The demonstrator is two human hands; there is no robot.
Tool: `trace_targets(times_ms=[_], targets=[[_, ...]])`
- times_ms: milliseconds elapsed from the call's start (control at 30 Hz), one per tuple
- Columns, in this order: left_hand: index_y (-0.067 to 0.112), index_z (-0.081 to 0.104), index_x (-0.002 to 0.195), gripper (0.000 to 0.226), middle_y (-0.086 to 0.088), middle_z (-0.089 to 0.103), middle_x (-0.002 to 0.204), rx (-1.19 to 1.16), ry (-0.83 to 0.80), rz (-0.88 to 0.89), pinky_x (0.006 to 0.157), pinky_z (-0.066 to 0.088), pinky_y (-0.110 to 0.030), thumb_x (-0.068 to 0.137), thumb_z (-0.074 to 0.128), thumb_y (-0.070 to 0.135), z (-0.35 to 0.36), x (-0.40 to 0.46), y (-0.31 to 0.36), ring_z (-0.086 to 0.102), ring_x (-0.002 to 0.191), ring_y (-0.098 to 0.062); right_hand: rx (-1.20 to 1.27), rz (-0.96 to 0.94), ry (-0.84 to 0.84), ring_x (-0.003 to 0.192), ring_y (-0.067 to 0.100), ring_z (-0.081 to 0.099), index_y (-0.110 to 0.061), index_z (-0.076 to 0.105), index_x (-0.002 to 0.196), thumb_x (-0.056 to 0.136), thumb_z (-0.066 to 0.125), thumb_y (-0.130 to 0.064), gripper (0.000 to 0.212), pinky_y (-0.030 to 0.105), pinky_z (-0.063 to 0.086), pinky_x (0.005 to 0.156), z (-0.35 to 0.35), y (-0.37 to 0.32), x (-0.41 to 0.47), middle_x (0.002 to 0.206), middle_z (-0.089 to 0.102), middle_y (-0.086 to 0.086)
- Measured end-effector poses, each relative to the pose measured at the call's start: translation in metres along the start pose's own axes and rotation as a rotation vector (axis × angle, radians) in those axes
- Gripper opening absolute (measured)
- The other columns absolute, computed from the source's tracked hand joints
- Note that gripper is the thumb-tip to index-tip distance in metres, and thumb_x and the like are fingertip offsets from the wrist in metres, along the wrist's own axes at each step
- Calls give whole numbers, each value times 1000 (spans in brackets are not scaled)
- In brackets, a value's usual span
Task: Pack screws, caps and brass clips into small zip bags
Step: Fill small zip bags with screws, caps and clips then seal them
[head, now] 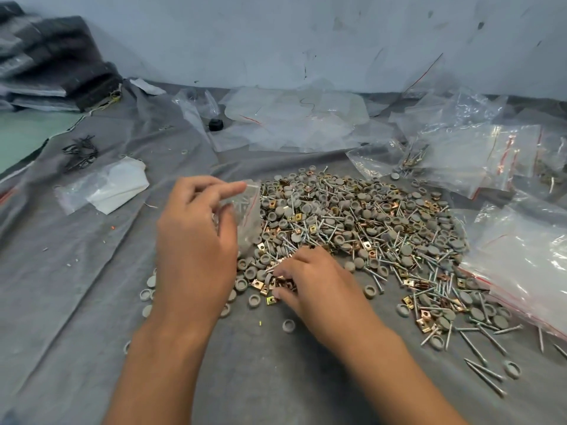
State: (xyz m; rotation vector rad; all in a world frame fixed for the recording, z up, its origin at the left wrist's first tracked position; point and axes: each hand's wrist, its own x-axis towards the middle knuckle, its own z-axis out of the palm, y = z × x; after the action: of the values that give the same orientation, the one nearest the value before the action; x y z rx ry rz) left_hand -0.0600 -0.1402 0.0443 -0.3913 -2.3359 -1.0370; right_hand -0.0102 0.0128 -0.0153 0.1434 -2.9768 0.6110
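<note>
Far left on the grey cloth [76,271] I see a dark folded stack [55,62] against the wall, a tangle of black wire pieces [80,153], and a flat clear packet [104,187] with something white inside; none of it bears on the job, I judge.

My left hand [196,237] holds a small zip bag [245,216] upright at the near-left edge of the pile, its fingers [227,188] and thumb pinching the mouth. I take it the bag is kept standing there so parts can drop straight in, close to where the other hand is picking. A few screws seem to lie inside already, though the plastic blurs them.

My right hand [310,280] is down on the cloth just beside the bag, its fingers curled over a few brass clips [277,282] at the pile's near edge; I think they are pinching one or more, but the tips are hidden.

The pile [352,222] mixes grey caps [406,250], screws [487,338] and clips, so each pick means sorting through clutter, and loose caps lie scattered near my wrists.

Behind lie empty clear bags [294,121] and a black knob [215,124]. To the right sit bags with red zip lines [478,157], some seemingly holding hardware, and a large bag [527,271] crowding the pile's right edge
</note>
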Motion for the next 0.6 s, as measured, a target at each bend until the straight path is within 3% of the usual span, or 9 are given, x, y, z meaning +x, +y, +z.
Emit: trace_targets(times_ms=[133,267,433,600], targets=[[21,77,107,31,9,60,106,30,-32,-2,85,32,2,93,63,-2,-8,-2,-10,50,90,7,-32,44,-54,114,17,50,-29,63,120,99,59,-41,24,34,49,83,2,-1,-1,116,54,-8],[23,77,106,29,14,60,102,36,-76,-32,83,31,3,92,65,1,-15,-4,-16,51,88,5,-38,53,-123,109,15,51,-31,61,113,97,63,-38,17,29,39,74,1,1,-5,110,50,-10],[25,75,112,27,16,60,104,-3,-181,-35,80,32,3,89,73,11,-15,-7,-14,53,84,11,35,81,-193,102,12,58,-35,62,107,91,72,-33,19,33,50,84,-4,7,-3,107,55,-13],[28,73,116,31,20,58,104,-13,-245,-4,82,31,3,88,74,14,-12,-9,-12,51,87,12,-3,11,-109,97,11,57,-34,59,102,101,57,-34,3,35,51,80,0,11,-7,102,55,-14]])
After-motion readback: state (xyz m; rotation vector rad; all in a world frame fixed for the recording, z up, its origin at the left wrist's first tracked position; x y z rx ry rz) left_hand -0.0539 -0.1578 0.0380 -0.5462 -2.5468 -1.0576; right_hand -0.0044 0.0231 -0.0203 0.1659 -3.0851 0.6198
